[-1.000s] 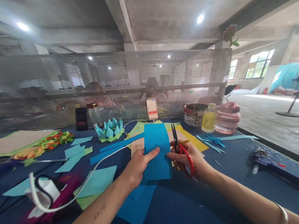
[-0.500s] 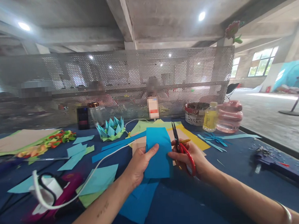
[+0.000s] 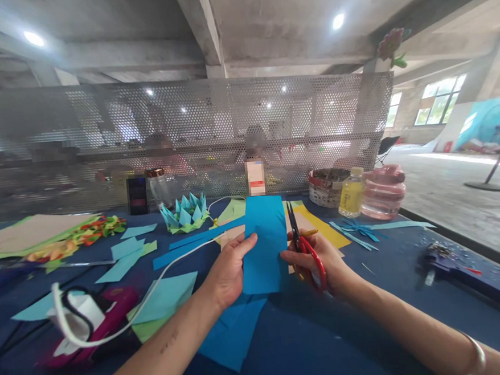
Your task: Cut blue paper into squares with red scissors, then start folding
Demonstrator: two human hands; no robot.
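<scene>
A blue sheet of paper (image 3: pixel 266 249) is held upright in front of me by my left hand (image 3: pixel 230 266), thumb on its front and fingers hidden behind. At the sheet's right edge, my right hand (image 3: pixel 326 262) is closed around red-handled scissors (image 3: pixel 315 263), whose dark blades point up. A thin yellow stick, perhaps a pencil (image 3: pixel 310 233), pokes out of the same hand. The right fingertips are close to the paper's edge; whether they grip it I cannot tell. More blue paper (image 3: pixel 239 337) lies below on the table, and blue strips (image 3: pixel 202 239) lie to the left.
On the left are a magenta tool with a white cord (image 3: pixel 108 311), light-blue paper pieces (image 3: pixel 167 296) and a folded-paper crown shape (image 3: pixel 185 215). On the right stand a basket (image 3: pixel 327 190), a yellow bottle (image 3: pixel 351 194) and a pink jug (image 3: pixel 383 195); a dark-blue glue gun (image 3: pixel 474 274) lies nearer.
The top of the blue sheet now stands higher and flatter. My left thumb has slid toward its left edge. My right hand and the scissors have barely moved.
</scene>
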